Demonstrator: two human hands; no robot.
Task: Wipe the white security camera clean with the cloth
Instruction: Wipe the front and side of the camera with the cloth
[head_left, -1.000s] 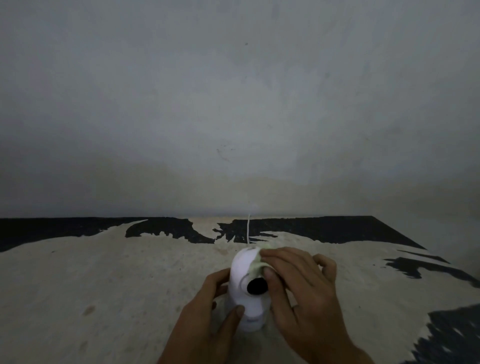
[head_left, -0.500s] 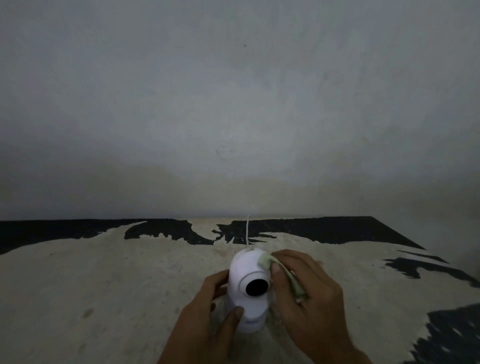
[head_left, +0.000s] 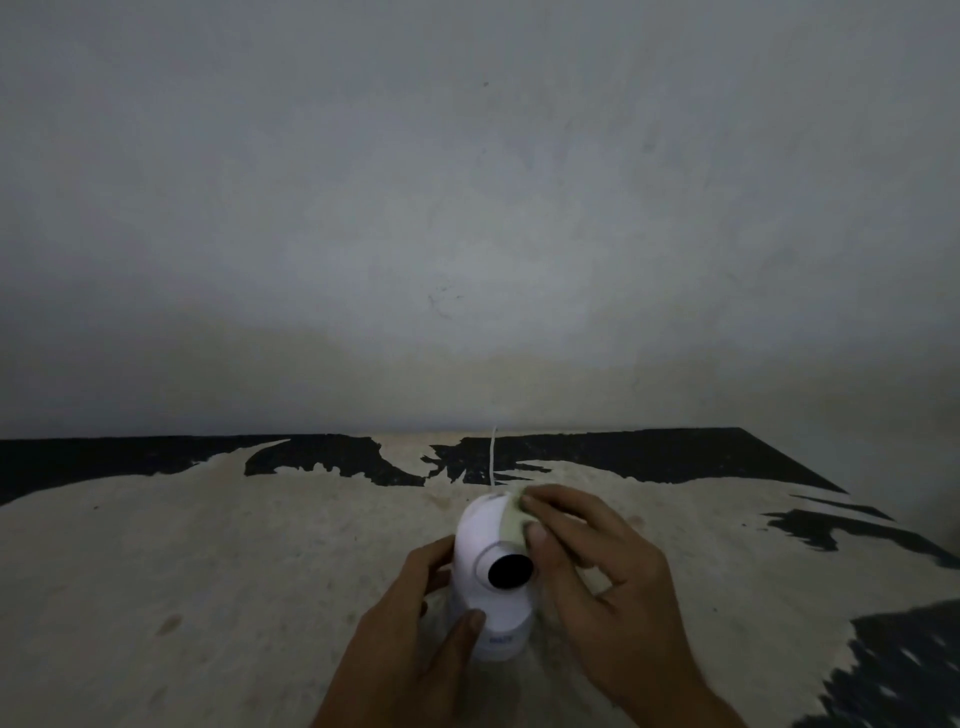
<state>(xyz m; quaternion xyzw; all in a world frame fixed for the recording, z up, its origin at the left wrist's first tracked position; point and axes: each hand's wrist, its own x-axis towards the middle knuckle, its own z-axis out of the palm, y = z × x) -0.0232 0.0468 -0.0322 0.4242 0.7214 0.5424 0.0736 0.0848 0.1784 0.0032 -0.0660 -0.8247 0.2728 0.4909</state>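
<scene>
The white security camera (head_left: 485, 540) stands upright on the table, its round black lens facing me. My left hand (head_left: 415, 639) grips its base from the left, thumb across the front. My right hand (head_left: 597, 566) presses a small pale green cloth (head_left: 514, 522) against the upper right side of the camera's dome. Most of the cloth is hidden under my fingers. A thin white cable (head_left: 492, 457) runs from behind the camera toward the wall.
The table (head_left: 208, 571) has a worn beige top with black patches along the back and the right side. A plain grey wall (head_left: 467, 208) rises right behind it. The table's right corner lies at the far right.
My right hand has slid the cloth from the dome's front, near the lens, over to its upper right side. The left hand has kept its hold on the base.
</scene>
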